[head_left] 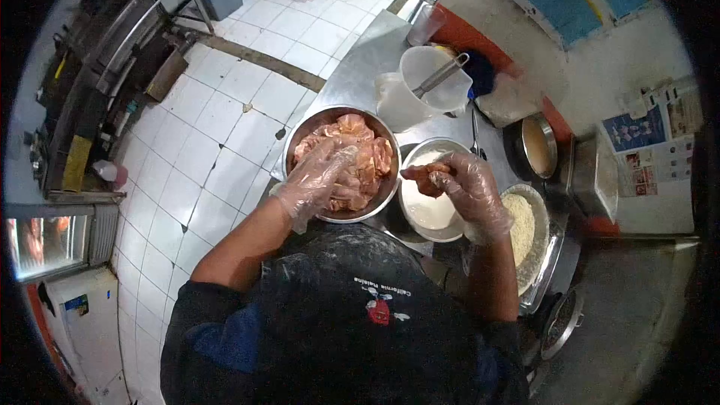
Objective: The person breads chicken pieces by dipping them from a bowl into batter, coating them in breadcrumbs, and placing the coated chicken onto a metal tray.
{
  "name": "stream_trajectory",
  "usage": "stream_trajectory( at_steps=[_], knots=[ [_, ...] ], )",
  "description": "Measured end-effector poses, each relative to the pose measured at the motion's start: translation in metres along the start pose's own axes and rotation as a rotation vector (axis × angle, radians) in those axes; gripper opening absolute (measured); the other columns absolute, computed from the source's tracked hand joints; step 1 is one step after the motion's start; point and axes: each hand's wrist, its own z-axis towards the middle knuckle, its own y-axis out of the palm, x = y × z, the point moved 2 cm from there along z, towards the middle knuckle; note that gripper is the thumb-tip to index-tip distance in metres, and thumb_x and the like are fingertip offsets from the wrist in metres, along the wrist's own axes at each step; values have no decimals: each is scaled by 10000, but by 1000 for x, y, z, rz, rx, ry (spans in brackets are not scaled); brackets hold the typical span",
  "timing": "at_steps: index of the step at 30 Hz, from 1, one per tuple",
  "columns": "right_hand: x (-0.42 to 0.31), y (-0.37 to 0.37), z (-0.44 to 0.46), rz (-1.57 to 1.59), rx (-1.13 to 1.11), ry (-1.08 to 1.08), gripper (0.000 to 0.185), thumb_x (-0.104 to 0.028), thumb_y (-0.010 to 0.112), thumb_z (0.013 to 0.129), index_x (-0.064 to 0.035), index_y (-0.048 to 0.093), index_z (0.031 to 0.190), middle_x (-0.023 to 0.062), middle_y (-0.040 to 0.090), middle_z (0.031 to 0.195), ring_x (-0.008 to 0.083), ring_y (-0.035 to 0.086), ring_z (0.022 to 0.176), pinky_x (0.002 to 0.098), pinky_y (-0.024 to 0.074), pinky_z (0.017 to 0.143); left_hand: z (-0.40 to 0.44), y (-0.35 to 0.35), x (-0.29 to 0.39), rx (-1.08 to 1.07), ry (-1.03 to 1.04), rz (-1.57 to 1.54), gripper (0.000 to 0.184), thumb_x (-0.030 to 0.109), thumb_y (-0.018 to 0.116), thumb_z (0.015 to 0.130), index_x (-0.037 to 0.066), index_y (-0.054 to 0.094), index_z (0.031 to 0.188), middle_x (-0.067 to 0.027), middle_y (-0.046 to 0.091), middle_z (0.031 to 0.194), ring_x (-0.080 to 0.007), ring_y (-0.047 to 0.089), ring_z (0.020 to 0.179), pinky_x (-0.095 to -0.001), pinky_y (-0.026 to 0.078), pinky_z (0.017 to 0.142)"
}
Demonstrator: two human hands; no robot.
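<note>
My left hand (321,178), in a clear plastic glove, lies with its fingers stretched out on raw chicken pieces (354,129). They fill a round metal bowl (392,196). Also gloved, my right hand (477,196) pinches a single reddish-brown piece of meat (427,178). It is held above a second bowl (442,238), which contains white liquid batter (426,211). To the right of that hand, a wide pan of pale yellowish crumbs or flour (522,226) is partly covered by my forearm.
Beyond the bowls stands a white plastic pitcher (409,109) with a metal-handled utensil (441,75) inside. A dark pot (537,147) sits near the wall at right. A metal container (596,172) is behind it. White floor tiles (217,116) stretch along the left.
</note>
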Motion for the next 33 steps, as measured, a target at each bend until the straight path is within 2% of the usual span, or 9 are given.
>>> stream_trajectory(
  at_steps=[4, 9, 10, 15, 18, 25, 27, 29, 33],
  knots=[
    [25, -37, -1, -219, 61, 302, 123, -76, 679, 936, 18, 729, 996, 125, 746, 909, 185, 713, 807, 313, 575, 715, 5, -24, -16, -59, -40, 23, 476, 345, 546, 1054, 62, 463, 1427, -135, 589, 1244, -219, 676, 947, -348, 619, 813],
    [97, -39, 3, -1066, 216, -72, 173, -181, 663, 935, -40, 753, 894, 196, 709, 843, 317, 695, 764, 402, 571, 715, 6, -38, -21, 49, 27, 127, 500, 358, 551, 1052, 15, 499, 1412, -116, 578, 1307, -205, 605, 1161, -318, 535, 952],
    [125, -34, 0, -1300, 201, -85, 207, -167, 626, 950, -11, 741, 880, 203, 703, 803, 304, 701, 753, 415, 572, 722, 3, -38, -19, 19, 101, 90, 467, 349, 542, 1058, 2, 535, 1371, -125, 616, 1233, -163, 641, 1003, -285, 577, 825],
    [191, -4, -10, -1382, 109, 121, 109, -95, 641, 875, -96, 745, 908, 168, 700, 895, 318, 680, 842, 437, 544, 769, 18, -58, -39, -9, 154, 202, 454, 347, 541, 1058, 0, 563, 1349, -111, 620, 1227, -173, 636, 1016, -311, 550, 869],
    [175, -5, -27, -1215, 40, -181, 291, -141, 571, 993, 12, 594, 1239, 181, 708, 834, 296, 696, 743, 358, 565, 629, 8, -54, -28, 11, 204, 321, 445, 346, 551, 1053, 8, 575, 1342, -96, 634, 1192, -166, 634, 1006, -308, 535, 872],
    [136, -29, -38, -377, 458, 86, 142, -2, 641, 939, -13, 679, 1075, 139, 705, 904, 236, 674, 751, 365, 564, 695, 9, -56, -33, 18, 85, 312, 446, 358, 556, 1048, 20, 581, 1338, -96, 650, 1164, -158, 624, 1003, -307, 527, 870],
    [151, -32, -29, -419, 523, 83, 113, -70, 651, 940, -53, 699, 1041, 151, 722, 910, 280, 709, 787, 398, 573, 726, 8, -52, -31, 30, 136, 360, 441, 358, 556, 1049, 21, 587, 1331, -98, 649, 1166, -157, 623, 1007, -306, 528, 868],
    [180, -36, -20, -1084, 367, 245, 156, -163, 682, 913, -93, 708, 1050, 176, 726, 919, 335, 727, 850, 425, 577, 746, 10, -53, -31, 47, 190, 406, 435, 357, 555, 1049, 22, 592, 1324, -100, 649, 1168, -157, 623, 1011, -305, 529, 867],
    [222, -31, -18, -1006, 214, 171, 184, -232, 659, 927, -53, 666, 882, 219, 686, 838, 397, 697, 817, 501, 538, 713, 16, -65, -40, -30, 249, 457, 448, 367, 548, 1051, 29, 590, 1341, -112, 639, 1225, -182, 617, 1067, -320, 515, 925]
  ],
)
